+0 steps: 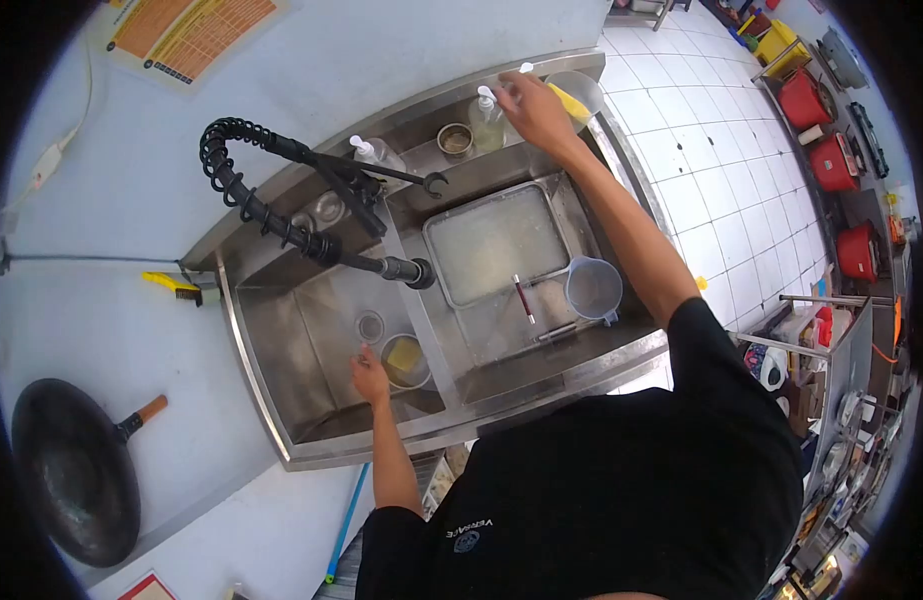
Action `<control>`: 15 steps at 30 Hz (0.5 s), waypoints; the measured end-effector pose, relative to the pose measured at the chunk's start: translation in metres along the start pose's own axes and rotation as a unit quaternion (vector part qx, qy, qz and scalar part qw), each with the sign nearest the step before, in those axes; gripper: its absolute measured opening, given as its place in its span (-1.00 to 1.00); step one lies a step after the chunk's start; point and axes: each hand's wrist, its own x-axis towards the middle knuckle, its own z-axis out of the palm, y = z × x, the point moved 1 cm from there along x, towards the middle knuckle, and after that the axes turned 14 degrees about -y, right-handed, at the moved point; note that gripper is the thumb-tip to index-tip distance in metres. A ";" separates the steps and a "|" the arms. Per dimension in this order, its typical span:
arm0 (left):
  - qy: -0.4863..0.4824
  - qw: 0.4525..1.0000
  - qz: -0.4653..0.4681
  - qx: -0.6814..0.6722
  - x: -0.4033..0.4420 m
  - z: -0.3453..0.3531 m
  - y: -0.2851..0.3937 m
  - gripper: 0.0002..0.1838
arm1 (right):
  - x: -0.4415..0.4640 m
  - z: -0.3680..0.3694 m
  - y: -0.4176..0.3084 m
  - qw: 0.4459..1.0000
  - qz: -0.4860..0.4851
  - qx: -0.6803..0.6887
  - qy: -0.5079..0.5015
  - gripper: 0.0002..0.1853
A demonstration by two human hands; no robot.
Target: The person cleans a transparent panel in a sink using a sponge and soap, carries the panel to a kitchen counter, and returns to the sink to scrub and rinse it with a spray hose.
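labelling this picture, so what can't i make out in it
In the head view:
Right hand: whether it grips anything; its back hides the palm.
White top: what stands below it, hidden by that hand.
Poster: cut off by the top edge, print too small to read.
Left hand: too small to tell whether it touches the bowl.

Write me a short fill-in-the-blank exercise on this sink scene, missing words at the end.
1. Near the left hand, a bowl holds a sponge coloured ____.
2. Near the right hand, a bottle has a pump top coloured ____.
3. The jug is on the ____ side of the double sink.

Missing words: yellow; white; right.
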 end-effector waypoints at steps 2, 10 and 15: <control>0.001 1.000 -0.011 0.023 -0.002 -0.004 0.010 -0.33 | 0.032 0.015 -0.008 0.987 -0.044 -0.134 0.074 -0.54; -0.013 0.999 -0.046 0.023 -0.012 -0.007 0.020 -0.30 | 0.098 0.043 0.056 0.947 -0.054 -0.256 -0.186 -0.72; 0.007 0.999 -0.024 0.031 -0.013 -0.006 0.010 -0.29 | 0.079 0.024 0.045 0.965 -0.078 -0.205 -0.142 -0.70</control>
